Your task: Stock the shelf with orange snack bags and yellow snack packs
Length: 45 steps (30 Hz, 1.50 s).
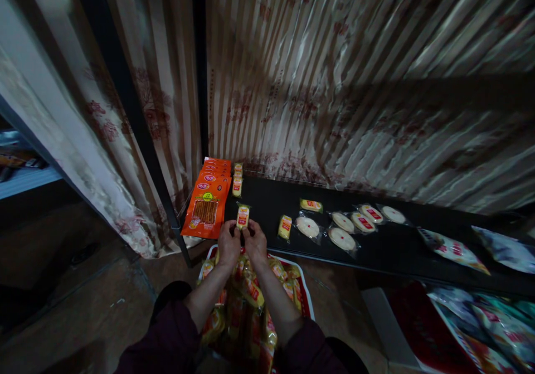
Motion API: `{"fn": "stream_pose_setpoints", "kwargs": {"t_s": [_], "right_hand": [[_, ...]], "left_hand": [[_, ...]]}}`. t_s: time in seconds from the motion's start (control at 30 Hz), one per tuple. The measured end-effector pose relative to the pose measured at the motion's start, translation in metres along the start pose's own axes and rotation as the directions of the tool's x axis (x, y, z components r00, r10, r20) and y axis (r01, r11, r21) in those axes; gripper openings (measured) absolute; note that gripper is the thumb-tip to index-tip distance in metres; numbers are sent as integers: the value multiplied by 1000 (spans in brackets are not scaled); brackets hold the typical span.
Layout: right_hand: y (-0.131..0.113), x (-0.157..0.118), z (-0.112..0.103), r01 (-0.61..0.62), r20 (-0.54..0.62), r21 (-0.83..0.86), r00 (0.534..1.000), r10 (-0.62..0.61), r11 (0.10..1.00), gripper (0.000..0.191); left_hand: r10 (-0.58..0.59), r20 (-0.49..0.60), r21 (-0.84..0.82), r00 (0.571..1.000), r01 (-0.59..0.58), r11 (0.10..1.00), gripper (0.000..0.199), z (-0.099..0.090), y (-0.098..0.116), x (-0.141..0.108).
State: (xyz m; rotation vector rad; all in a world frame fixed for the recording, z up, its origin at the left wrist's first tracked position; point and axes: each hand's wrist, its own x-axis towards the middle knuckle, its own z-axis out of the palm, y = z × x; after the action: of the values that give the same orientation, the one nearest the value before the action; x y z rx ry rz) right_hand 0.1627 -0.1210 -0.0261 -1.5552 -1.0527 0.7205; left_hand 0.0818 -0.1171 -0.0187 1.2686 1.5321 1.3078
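Packet (243, 217), small, yellow and clear-wrapped with a red and white label, is gripped at its near end between the fingertips of my left hand (229, 247) and my right hand (256, 246) in the head view. Both my grips are closed on it, the hands side by side with thumbs close together. It is over the front part of the black shelf (267, 195); I cannot tell whether its underside touches the surface.

To its left, overlapping orange bags (207, 198) lie in a row running back from the shelf's front edge. Beyond the one I hold, similar yellow packs (237, 187) line up beside those bags, toward the curtain (292, 84). To the right lie an upright-facing yellow pack (285, 227), a sideways yellow pack (311, 205) and several round, pale wrapped pieces (343, 238), some with red labels. Farther right are two larger bags (453, 248).

Below my forearms, between my knees, a white-rimmed red basket (308, 293) holds many more yellow packs. On the floor at the lower right, an open red and white box (422, 324) contains shiny bags.
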Motion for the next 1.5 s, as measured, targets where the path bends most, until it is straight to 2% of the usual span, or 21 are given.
{"fn": "stream_pose_setpoints", "kwargs": {"t_s": [0.17, 0.5, 0.87, 1.27, 1.5], "right_hand": [[-4, 13, 6, -12, 25, -58, 1000, 13, 998, 32], [-15, 33, 13, -16, 29, -287, 999, 25, 958, 29], [-19, 47, 19, 17, 31, -366, 999, -6, 931, 26], [-10, 64, 29, 99, 33, -423, 995, -94, 901, 33], [-9, 73, 33, 91, 35, -458, 996, -85, 884, 30]], "left_hand": [[35, -6, -5, 999, -35, 999, 29, 4, 1, 11], [48, -26, 115, 999, -44, 992, 30, 8, 11, 34], [-7, -19, 110, 1000, 9, 994, 32, 18, 10, 50], [13, 28, 120, 1000, -17, 993, 37, 24, 12, 61], [34, 26, 102, 999, -36, 994, 35, 26, 12, 67]]}}
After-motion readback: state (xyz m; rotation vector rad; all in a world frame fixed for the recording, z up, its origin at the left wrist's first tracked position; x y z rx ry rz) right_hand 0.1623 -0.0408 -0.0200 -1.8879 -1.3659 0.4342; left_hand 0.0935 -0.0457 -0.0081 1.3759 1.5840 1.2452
